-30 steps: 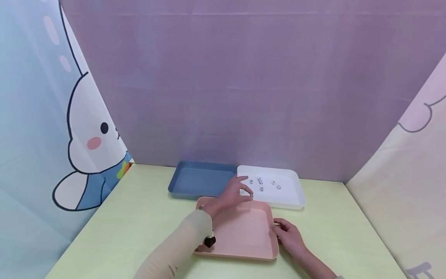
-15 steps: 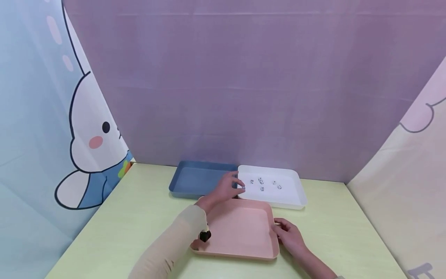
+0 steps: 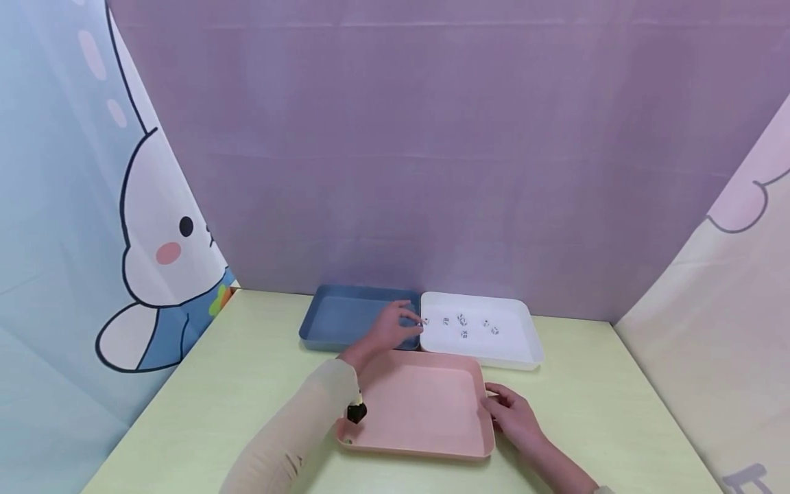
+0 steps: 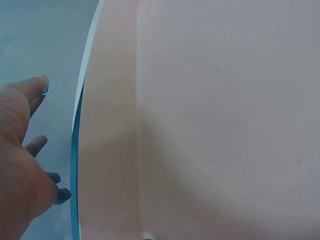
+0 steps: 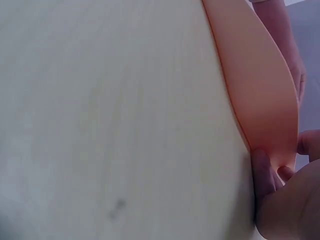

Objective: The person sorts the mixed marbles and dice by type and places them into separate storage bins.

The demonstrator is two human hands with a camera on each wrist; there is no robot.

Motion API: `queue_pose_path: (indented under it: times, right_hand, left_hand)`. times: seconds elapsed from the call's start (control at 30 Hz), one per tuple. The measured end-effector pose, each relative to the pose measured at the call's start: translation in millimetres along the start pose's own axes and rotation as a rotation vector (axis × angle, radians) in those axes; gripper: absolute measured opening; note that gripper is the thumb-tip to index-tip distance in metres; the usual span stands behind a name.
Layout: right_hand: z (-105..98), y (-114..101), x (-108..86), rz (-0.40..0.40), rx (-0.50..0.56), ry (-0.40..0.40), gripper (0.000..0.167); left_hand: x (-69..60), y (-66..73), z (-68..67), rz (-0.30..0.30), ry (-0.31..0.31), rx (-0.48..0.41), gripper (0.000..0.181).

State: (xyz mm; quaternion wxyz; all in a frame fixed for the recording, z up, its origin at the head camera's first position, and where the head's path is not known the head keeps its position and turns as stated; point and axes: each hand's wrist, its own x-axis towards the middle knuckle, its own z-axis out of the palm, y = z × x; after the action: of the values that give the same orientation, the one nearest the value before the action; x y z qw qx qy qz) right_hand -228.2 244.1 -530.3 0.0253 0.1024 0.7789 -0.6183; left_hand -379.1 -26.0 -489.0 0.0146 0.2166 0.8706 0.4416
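Note:
The left hand (image 3: pixel 387 328) is above the right end of the blue tray (image 3: pixel 311 333), near the seam with the white tray (image 3: pixel 524 353). In the left wrist view, its thumb and a finger come together on a small shiny piece (image 4: pixel 46 90), which looks like a die; the fingers partly hide it. Small white dice with dark markings lie in the white tray, such as this die (image 3: pixel 464 334); another die (image 3: pixel 426 321) is just beside the left fingertips. The right hand (image 3: pixel 515 420) grips the right rim of the pink tray (image 3: pixel 426 412), fingers along its outer wall.
The three trays stand close together on a pale yellow-green table (image 3: pixel 247 384); pink is in front. A purple curtain (image 3: pixel 395 171) hangs behind, with printed cloths at both sides. A black wrist device (image 3: pixel 356 412) hangs at the left cuff, over the pink tray.
The left hand has moved leftward and slightly away, from the white tray's front left to the blue tray's right end, uncovering a die. The right hand has stayed on the pink rim.

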Motion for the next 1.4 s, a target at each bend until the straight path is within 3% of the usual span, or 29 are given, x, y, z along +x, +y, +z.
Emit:
queue_pose_path:
  times: [0.37,0.73,1.2,1.4]
  right_hand:
    - [-5,-4,-2.8,-0.002,0.063,-0.080,0.044]
    - [-7,-8,-5.5,0.031,0.066,-0.072,0.047]
    - [-6,-7,-9.6,0.043,0.086,-0.099,0.049]
    - [-10,-6,-9.0,0.032,0.085,-0.122,0.049]
  left_hand:
    - [-0.2,-4.5,3.4,-0.014,-0.013,-0.022,0.019]
    - [0.9,-6.4,5.9,0.010,0.001,-0.054,0.020]
    - [2.8,-12.9,10.9,-0.031,0.043,-0.045,0.018]
    - [6.3,-6.8,12.0,-0.028,0.065,-0.064,0.020]
